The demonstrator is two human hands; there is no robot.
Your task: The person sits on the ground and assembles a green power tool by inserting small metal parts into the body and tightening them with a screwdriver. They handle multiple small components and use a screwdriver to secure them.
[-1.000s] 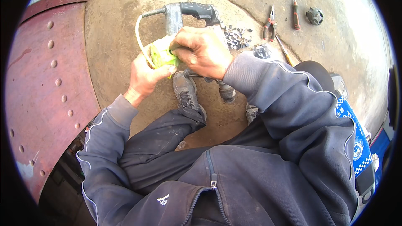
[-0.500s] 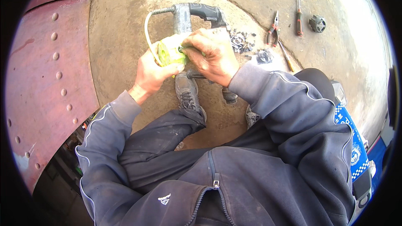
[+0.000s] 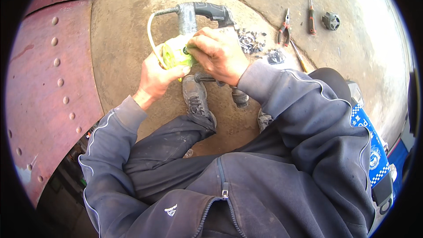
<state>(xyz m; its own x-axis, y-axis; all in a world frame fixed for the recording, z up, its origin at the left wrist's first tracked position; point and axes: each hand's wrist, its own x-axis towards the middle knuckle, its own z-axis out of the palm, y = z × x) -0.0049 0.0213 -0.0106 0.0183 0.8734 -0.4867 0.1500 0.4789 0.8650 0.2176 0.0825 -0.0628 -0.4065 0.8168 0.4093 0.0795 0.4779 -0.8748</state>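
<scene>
We hold a bright yellow-green rounded object (image 3: 174, 55) between our two hands, above the floor. Our left hand (image 3: 153, 77) wraps around it, thumb along its near side. Our right hand (image 3: 220, 55) curls thumb and fingers against its right side; we cannot tell whether they pinch anything. A thin pale cord (image 3: 152, 35) arches from the left hand toward a grey and black power tool (image 3: 187, 20) lying just beyond the hands. Right of the right hand we see a scatter of small dark pieces (image 3: 252, 42); farther right lie red-and-black-handled pliers (image 3: 285, 31), a long red-and-black-handled screwdriver (image 3: 312, 24) and a round grey slotted part (image 3: 331, 20).
</scene>
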